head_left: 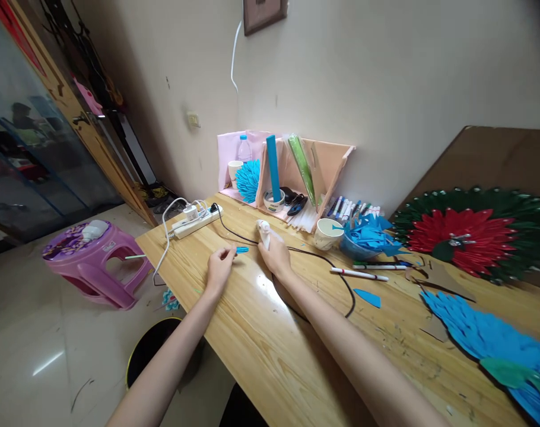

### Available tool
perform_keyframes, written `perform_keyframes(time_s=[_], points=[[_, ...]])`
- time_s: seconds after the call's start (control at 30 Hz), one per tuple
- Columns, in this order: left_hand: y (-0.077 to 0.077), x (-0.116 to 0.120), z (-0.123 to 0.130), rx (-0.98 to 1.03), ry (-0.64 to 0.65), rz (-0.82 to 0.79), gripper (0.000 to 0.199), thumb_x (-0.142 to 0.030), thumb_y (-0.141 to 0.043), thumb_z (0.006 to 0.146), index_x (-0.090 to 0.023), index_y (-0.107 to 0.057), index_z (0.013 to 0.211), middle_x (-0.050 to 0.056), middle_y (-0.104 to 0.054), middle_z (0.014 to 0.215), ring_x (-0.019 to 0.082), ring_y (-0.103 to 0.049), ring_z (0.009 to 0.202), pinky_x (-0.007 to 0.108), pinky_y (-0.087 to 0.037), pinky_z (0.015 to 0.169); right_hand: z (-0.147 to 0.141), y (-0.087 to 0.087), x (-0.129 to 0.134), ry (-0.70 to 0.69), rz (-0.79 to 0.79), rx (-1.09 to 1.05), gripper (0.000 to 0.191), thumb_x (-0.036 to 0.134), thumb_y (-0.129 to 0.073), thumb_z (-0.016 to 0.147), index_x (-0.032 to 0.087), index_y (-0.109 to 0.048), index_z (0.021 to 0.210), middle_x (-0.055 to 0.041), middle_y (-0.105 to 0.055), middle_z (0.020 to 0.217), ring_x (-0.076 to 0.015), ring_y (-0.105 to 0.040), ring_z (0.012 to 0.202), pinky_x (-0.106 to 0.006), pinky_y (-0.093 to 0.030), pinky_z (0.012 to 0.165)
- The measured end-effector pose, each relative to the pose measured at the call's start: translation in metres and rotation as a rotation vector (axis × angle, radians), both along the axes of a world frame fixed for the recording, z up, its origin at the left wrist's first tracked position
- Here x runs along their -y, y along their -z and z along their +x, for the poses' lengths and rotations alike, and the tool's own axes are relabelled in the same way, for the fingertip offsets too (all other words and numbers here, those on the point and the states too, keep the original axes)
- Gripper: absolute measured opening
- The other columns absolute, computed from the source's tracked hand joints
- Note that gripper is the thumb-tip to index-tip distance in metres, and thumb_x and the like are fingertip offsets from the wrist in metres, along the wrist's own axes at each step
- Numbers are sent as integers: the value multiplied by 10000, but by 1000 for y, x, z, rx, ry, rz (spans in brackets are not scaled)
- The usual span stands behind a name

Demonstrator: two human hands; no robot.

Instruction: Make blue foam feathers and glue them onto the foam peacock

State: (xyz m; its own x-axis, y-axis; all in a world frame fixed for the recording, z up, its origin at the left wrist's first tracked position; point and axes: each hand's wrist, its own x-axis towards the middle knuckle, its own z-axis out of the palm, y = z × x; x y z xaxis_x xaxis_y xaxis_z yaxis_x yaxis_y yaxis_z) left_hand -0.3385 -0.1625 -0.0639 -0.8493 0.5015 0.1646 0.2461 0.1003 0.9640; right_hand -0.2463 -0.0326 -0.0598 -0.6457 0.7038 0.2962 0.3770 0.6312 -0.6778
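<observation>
My left hand (221, 268) pinches a blue piece (242, 250) over the table (256, 344); contact unclear. My right hand (278, 256) grips the glue gun (264, 228), just beside it. Best, I'd judge: hold the piece by its end, fingertips clear of the nozzle, cord (353, 300) slack. Piece: small, narrow. Gun: white, plastic-looking. Cord: black, thin, looped. Table: glossy, grained wood.
</observation>
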Motion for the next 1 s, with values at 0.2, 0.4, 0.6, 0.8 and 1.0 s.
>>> perform_keyframes(time_s=[0.2,0.4,0.6,0.8,1.0], points=[[-7,3,28,-30,143,-26,265,-402,-577,702,-143,-616,666,30,-617,653,159,-559,660,241,-410,632,24,-1,-3,-37,8,12,286,310,-467,806,141,-578,1008,-119,-616,918,-244,-525,880,-344,-379,780],[-23,-36,85,3,426,-39,255,-400,-574,711,-154,-620,664,23,-623,654,153,-552,649,234,-401,614,146,-11,0,-52,-100,-243,278,293,-373,873,197,-542,1073,-85,-579,1004,-195,-534,919,-341,-420,806],[-29,-98,147,-70,695,-84,274,-411,-556,724,-154,-627,661,21,-612,643,144,-521,596,233,-368,556,237,-4,-6,157,-350,-365,291,383,-548,775,170,-582,969,-82,-627,933,-191,-592,826,-339,-488,740],[-16,-123,177,-16,819,-46,281,-410,-520,752,-156,-575,645,3,-569,602,131,-511,571,228,-381,563,253,12,-20,254,-426,-476,344,367,-651,683,150,-610,947,-64,-648,839,-173,-611,775,-321,-498,730],[-11,-120,177,-6,831,-86,269,-407,-524,754,-157,-576,668,9,-572,599,150,-551,587,230,-399,548,251,12,-20,260,-442,-467,292,355,-645,690,145,-633,891,-77,-671,838,-180,-625,743,-323,-503,702]])
